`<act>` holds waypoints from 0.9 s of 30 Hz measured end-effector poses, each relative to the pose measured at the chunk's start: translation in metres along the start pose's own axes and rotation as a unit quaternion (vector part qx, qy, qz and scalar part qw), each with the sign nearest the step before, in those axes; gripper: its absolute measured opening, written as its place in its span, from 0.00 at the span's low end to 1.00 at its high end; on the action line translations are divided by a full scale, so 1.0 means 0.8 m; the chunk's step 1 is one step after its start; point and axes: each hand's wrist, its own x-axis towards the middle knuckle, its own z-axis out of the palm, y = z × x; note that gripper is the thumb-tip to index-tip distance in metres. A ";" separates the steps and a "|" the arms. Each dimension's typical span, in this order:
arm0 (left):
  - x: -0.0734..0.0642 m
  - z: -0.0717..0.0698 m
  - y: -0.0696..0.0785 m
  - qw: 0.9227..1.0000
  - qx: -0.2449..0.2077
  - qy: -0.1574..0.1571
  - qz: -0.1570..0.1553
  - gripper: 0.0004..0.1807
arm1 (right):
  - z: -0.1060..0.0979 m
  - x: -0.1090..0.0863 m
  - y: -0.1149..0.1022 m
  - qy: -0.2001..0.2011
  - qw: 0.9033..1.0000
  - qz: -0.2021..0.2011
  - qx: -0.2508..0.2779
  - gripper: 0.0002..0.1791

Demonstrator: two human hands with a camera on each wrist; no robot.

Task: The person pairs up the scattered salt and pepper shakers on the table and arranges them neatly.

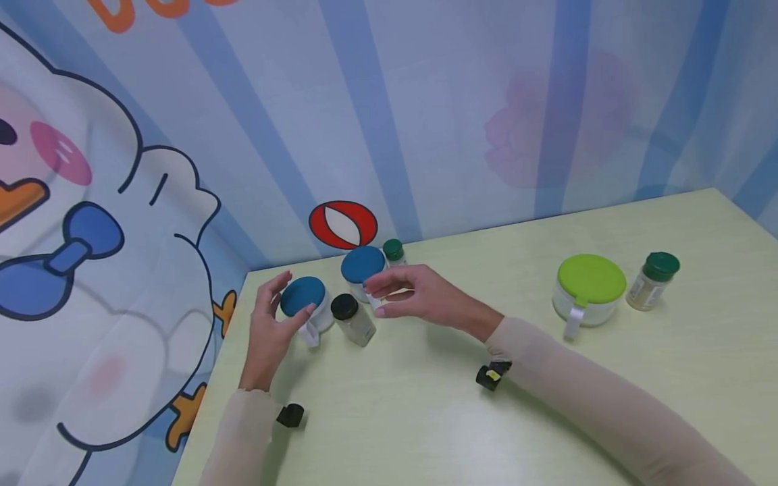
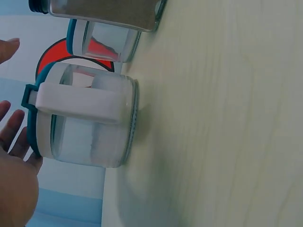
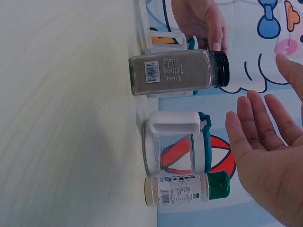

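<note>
My left hand (image 1: 267, 341) is at a clear glass jar with a blue lid (image 1: 302, 297) and a white handle, its thumb and fingers spread around the lid. In the left wrist view the fingertips overlap the lid's edge, while the thumb stays apart from it. My right hand (image 1: 422, 295), fingers extended and holding nothing, hovers by a second blue-lidded jar (image 1: 360, 264). Between the hands stands a square spice bottle (image 3: 173, 73) with a black cap and brownish contents. Behind the second jar, partly hidden, is a green-capped spice bottle (image 1: 394, 251).
Farther right on the pale wooden table (image 1: 419, 418) stand a green-lidded jar (image 1: 591, 280) with a white handle and another green-capped bottle (image 1: 652, 282). A printed blue cloth backdrop (image 1: 450, 121) rises along the table's back and left edges.
</note>
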 end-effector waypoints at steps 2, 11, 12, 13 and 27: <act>0.000 0.001 -0.003 1.000 0.000 -0.004 -0.012 0.41 | 0.002 0.002 0.001 -0.001 1.000 -0.001 0.003 0.26; -0.003 0.006 -0.005 0.999 -0.030 -0.012 -0.042 0.45 | 0.012 0.011 0.005 -0.003 1.000 -0.016 0.003 0.26; -0.003 0.007 -0.005 0.999 -0.028 -0.011 -0.045 0.45 | 0.014 0.011 0.006 -0.003 1.000 -0.017 0.003 0.27; -0.003 0.007 -0.006 0.998 -0.025 -0.010 -0.049 0.45 | 0.015 0.012 0.006 -0.003 1.000 -0.018 0.004 0.27; 0.003 0.013 -0.020 0.994 -0.015 -0.011 -0.111 0.54 | 0.029 0.025 0.012 -0.008 1.000 -0.016 -0.003 0.30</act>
